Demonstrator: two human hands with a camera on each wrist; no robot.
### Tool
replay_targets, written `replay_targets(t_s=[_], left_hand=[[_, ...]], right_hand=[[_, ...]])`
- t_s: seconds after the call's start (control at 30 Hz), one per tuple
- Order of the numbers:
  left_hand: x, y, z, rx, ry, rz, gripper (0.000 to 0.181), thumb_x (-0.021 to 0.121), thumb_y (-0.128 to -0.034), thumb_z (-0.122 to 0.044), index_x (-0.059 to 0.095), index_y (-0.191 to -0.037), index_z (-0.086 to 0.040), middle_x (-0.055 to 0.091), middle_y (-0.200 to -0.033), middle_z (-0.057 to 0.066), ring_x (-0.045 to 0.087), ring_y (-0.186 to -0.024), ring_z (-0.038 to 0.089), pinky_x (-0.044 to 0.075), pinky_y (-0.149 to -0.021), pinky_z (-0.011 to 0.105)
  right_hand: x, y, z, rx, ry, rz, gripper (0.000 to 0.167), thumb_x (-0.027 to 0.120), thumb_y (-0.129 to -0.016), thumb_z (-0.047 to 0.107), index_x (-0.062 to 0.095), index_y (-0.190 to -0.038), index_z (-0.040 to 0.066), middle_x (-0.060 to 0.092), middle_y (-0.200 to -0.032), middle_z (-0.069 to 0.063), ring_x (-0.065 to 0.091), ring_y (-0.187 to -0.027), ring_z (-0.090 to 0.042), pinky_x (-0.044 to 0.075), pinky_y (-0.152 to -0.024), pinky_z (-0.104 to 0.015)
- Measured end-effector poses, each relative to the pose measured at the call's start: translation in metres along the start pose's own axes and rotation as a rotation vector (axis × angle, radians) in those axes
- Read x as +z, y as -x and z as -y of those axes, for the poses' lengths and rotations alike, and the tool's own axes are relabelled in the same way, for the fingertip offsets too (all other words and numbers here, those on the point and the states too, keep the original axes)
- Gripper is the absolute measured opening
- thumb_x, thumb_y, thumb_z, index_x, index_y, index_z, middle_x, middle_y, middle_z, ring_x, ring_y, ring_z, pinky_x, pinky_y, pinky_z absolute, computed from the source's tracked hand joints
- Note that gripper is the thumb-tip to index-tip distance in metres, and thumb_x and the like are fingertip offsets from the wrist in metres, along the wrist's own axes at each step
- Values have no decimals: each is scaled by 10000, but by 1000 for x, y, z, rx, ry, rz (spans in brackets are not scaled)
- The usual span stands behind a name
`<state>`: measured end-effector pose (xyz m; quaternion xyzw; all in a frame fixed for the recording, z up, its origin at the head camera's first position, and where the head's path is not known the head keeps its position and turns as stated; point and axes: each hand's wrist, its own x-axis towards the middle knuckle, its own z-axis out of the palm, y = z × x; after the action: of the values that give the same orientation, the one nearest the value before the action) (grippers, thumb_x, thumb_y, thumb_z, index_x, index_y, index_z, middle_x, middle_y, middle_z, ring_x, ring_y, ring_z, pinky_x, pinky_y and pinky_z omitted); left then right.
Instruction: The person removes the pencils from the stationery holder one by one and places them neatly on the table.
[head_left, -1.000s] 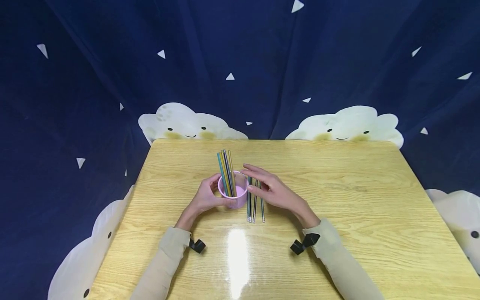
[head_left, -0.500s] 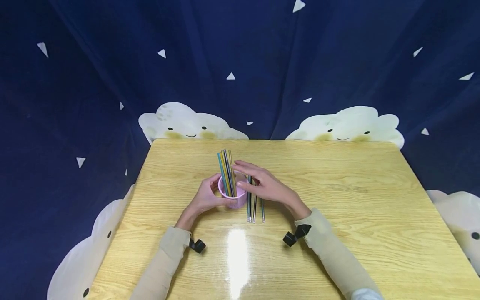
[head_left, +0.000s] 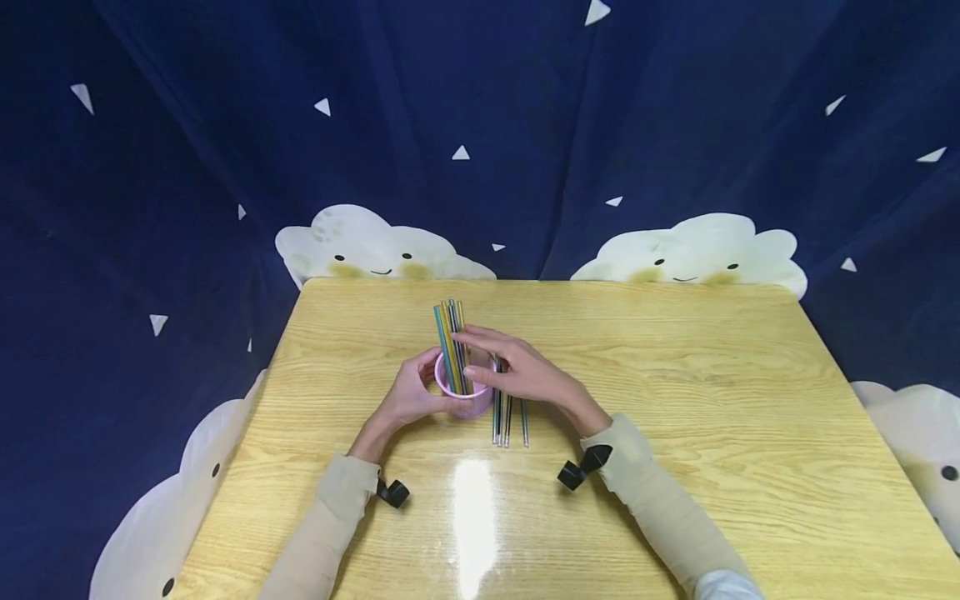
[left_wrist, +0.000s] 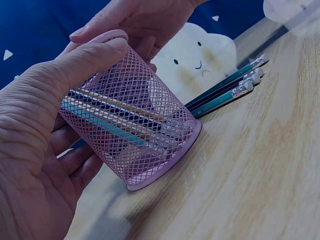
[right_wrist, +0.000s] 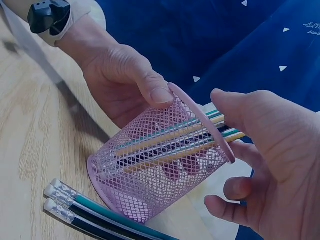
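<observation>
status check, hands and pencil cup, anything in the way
Left hand grips mesh cup. Right hand at pencils inside. Loose pencils beside cup, not blocking its mouth.

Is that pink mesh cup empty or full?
Neither: the pink mesh cup is partly filled. Several pencils show through its mesh, gathered toward one side, with room left beside them.
</observation>
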<state>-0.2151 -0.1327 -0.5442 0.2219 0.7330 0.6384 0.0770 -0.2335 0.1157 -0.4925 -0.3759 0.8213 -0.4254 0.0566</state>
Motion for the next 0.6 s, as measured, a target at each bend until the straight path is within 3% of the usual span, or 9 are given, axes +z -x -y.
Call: replay_targets(t_s=[0.23,0.27,0.4,0.47,0.6], left_hand=[[1,0,-1,-9,-4,0,820,961,-648,-12,622,-1393,-71,696,-1298,101,650,-1159,253,528,-1065,409],[1,0,-2,-10,-5,1,829,962,-645,-12,620,-1397,-73,694,-1303,98,648,-1166,256,525,-1071,413],[1,0,-2,-14,-18,4,843,958,-657,-24,602,-1419,-76,684,-1332,88,639,-1207,258,511,-1095,401],[0,1,-2,-14,-25,4,860,957,-663,-27,588,-1438,-75,674,-1355,91,633,-1227,256,505,-1104,394],[0,1,-1,-12,-12,0,893,956,-655,-11,571,-1459,-66,665,-1375,105,631,-1230,249,503,-1110,418]], right_hand=[[-2,0,-4,2,-9,-24,554,684,-1018,355,540,-1536,222,437,-1628,-90,384,-1515,-247,325,-1248,-482],[-2,0,-4,-2,-11,-30,545,685,-1018,353,550,-1528,217,451,-1619,-95,443,-1473,-249,388,-1211,-485],[-3,0,-4,-12,-29,-48,517,688,-1019,336,575,-1505,201,513,-1573,-90,616,-1156,-249,553,-961,-474],[-4,1,-4,-14,-39,-52,507,690,-1020,317,579,-1499,191,543,-1544,-73,604,-927,-245,554,-783,-423],[-5,2,-3,-16,-57,-52,491,686,-1024,278,584,-1491,165,586,-1492,-35,531,-727,-252,485,-658,-307]])
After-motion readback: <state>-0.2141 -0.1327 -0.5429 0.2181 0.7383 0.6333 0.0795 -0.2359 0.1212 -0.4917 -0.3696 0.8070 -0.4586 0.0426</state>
